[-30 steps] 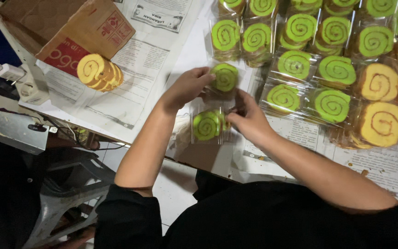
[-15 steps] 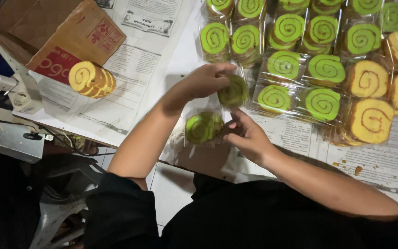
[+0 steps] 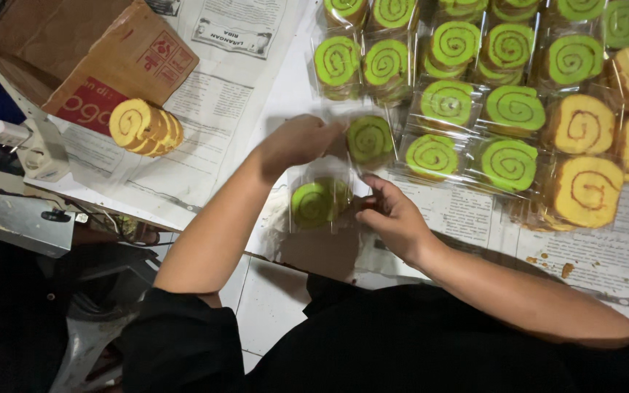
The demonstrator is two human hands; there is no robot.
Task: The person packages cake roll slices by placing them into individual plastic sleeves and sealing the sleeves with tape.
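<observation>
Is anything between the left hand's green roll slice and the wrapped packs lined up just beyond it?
Nothing visible. The left hand holds the green slice right beside the wrapped packs, with only bare newspaper around.

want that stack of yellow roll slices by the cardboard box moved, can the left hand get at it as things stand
Probably not freely: the left hand is occupied holding a green swirl slice. The yellow stack itself sits uncovered on the newspaper, with nothing between.

brown cardboard box (image 3: 89, 54) at the newspaper-covered table (image 3: 242, 94)'s far left corner, stack of yellow swirl cake slices (image 3: 145, 127) just in front of it, rows of clear-wrapped green swirl cake slices (image 3: 475, 87) along the far right, wrapped yellow ones (image 3: 606, 153) at the right edge
</observation>
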